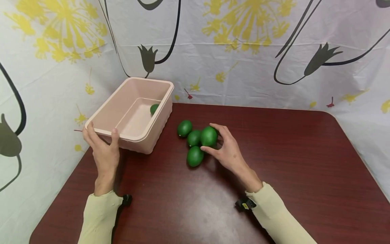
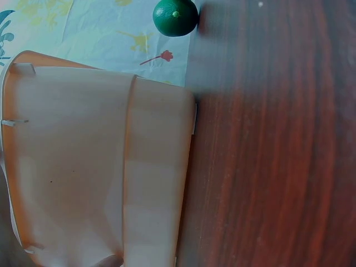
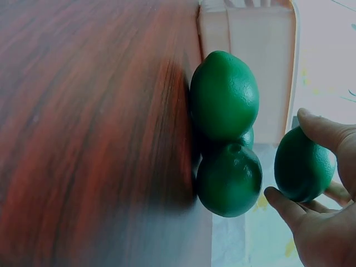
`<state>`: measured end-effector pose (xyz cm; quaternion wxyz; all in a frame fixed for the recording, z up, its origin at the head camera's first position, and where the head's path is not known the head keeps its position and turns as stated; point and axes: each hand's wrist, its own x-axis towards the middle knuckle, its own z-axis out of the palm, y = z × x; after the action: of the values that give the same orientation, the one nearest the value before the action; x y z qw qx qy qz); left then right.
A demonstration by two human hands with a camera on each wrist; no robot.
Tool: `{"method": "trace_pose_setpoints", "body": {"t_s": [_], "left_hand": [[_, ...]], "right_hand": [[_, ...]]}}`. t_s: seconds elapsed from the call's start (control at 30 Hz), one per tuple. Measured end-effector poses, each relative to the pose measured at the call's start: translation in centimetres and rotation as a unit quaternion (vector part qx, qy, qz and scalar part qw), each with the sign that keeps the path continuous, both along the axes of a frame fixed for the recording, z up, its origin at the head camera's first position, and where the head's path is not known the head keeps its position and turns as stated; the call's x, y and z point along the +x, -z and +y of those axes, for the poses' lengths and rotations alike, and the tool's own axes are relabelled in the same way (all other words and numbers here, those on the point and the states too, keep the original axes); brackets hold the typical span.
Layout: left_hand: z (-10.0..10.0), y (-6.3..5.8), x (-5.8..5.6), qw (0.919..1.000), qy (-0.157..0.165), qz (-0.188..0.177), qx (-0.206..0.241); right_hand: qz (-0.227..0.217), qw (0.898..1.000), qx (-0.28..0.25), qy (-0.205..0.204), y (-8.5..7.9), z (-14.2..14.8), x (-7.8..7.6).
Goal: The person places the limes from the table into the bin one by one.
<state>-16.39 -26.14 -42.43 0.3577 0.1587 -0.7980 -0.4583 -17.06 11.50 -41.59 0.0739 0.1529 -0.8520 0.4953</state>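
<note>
In the head view my right hand point(image 1: 230, 152) pinches a green lime point(image 1: 209, 136) between thumb and fingers. The right wrist view shows this lime point(image 3: 303, 167) raised off the table beside the others. Close by on the tabletop lie more limes: one farther back point(image 1: 184, 128), one in the middle point(image 1: 194, 138) and one in front point(image 1: 195, 156). At the left, my left hand point(image 1: 105, 156) grips the near left corner of a pale pink plastic bin point(image 1: 144, 137), fingers and thumb spread at its rim. Inside, a lime point(image 1: 154, 108) is partly hidden by the bin's right wall.
The dark red-brown wooden table point(image 1: 289, 162) stretches to the right and front. A white cloth point(image 1: 243, 74) with yellow and grey plant prints hangs behind it and along the left side. The bin stands at the table's back left.
</note>
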Motion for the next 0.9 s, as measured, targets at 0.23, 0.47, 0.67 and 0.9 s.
{"method": "trace_pose_setpoints", "body": {"t_s": [0.23,0.47,0.67,0.9], "left_hand": [[-0.1,0.1,-0.1,1.0000,0.000,-0.003,0.000],[-0.1,0.0,0.0,1.0000,-0.006,-0.006,0.000],[0.0,-0.1,0.0,1.0000,-0.005,-0.005,-0.002],[0.0,-0.1,-0.1,1.0000,-0.005,-0.006,-0.002]], "right_hand": [[0.006,1.000,0.002,0.000,0.0,-0.4,0.1],[0.016,1.000,-0.003,-0.001,-0.4,-0.9,0.1],[0.014,1.000,-0.012,-0.001,-0.7,-1.5,0.0],[0.022,1.000,-0.016,-0.003,-0.8,-1.8,0.0]]}}
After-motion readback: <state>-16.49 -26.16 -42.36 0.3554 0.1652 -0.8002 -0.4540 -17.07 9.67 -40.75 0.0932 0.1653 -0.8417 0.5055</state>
